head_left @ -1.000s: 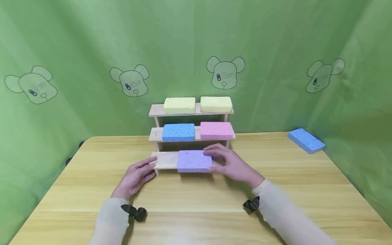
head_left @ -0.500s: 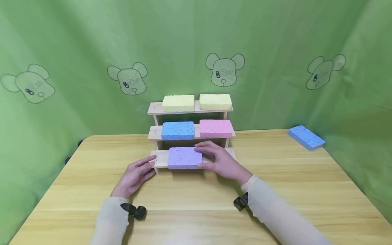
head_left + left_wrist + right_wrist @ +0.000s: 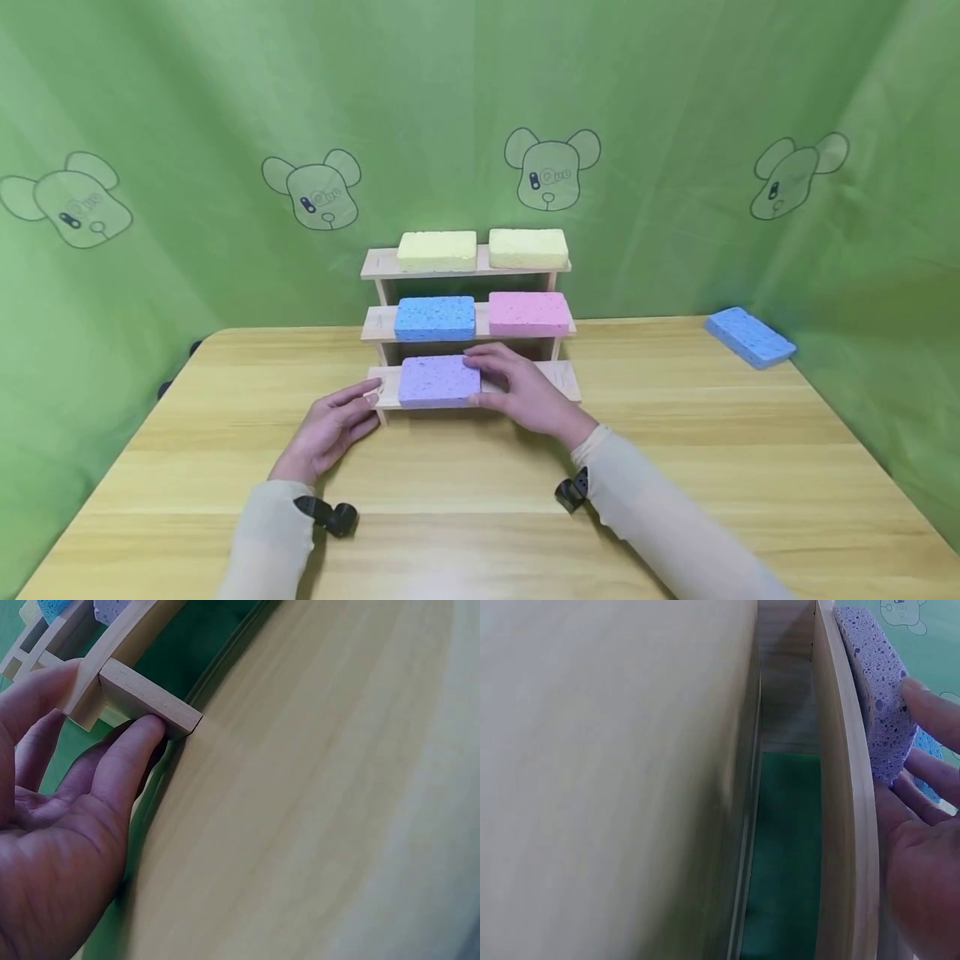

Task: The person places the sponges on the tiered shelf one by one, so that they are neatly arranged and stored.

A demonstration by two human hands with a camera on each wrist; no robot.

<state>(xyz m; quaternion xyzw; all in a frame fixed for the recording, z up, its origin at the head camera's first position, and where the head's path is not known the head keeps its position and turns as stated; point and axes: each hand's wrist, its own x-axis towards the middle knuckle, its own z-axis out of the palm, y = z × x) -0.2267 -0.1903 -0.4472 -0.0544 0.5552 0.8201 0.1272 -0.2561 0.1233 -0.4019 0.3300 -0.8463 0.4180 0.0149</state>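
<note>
A three-tier wooden display rack stands on the table. My right hand holds the right end of a purple sponge on the bottom tier, thumb at the front edge and fingers at the back. In the right wrist view the purple sponge sits on the tier board behind its front edge. My left hand grips the left end of that tier; in the left wrist view its digits lie against the board end and the leg. The middle tier bears a blue sponge and a pink sponge.
Two pale yellow sponges, one on the left and one on the right, lie on the top tier. Another blue sponge lies at the table's back right corner. A green curtain hangs behind and at both sides of the wooden table.
My right hand has slid the purple sponge left along the bottom tier, and its front edge has moved back a little. The left hand has stayed at the rack's left end.
</note>
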